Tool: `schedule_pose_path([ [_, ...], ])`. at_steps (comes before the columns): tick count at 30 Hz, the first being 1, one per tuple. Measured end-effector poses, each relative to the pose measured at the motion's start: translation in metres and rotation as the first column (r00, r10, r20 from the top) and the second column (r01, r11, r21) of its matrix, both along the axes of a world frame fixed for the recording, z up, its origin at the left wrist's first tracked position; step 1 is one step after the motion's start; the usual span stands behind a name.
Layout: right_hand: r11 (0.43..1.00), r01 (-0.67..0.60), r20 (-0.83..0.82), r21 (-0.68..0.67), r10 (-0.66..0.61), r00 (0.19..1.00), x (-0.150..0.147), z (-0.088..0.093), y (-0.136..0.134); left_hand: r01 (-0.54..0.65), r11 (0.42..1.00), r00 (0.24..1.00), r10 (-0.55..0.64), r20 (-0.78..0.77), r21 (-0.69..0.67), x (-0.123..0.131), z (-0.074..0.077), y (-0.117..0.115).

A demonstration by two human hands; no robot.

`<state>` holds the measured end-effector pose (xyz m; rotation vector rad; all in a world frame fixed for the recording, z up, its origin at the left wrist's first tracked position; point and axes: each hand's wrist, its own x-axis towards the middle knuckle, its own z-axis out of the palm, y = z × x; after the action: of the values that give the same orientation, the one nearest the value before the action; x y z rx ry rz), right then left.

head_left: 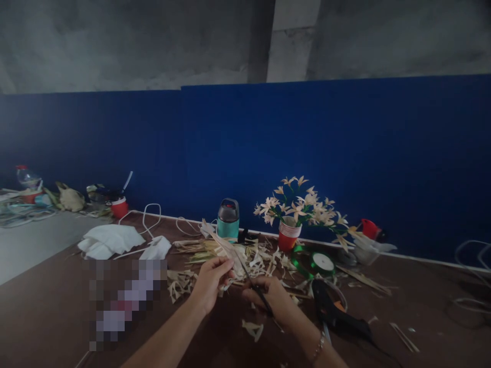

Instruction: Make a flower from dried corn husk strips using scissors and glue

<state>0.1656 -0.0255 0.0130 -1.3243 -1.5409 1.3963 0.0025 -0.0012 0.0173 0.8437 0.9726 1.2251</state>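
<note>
My left hand (210,283) pinches a pale, dry husk strip (222,244) that stands up at a slant from the fingers. In my right hand (272,297) is a pair of dark scissors (248,275), its blades pointing up and left beside the strip. Whether the blades touch the strip I cannot tell. Behind both hands lies a loose heap of husk pieces (264,258), with longer stalks on its left. A cut scrap (253,329) rests on the brown table below my right hand.
Behind stand a teal bottle-shaped container (228,227) and a red cup (288,239) with pale husk flowers (297,208). Green ribbon (301,263) and a black glue gun (341,314) lie right. White cloth (111,241) and a blurred-out patch are left. A blue partition (245,143) closes the back.
</note>
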Motion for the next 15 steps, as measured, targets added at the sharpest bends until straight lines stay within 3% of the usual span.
schedule_pose_path([
  [15, 0.996, -0.088, 0.086, -0.033, 0.091, 0.992, 0.01, 0.007, 0.002, 0.129, 0.991, 0.985, -0.131, -0.113, -0.026, -0.013, -0.001, 0.009],
])
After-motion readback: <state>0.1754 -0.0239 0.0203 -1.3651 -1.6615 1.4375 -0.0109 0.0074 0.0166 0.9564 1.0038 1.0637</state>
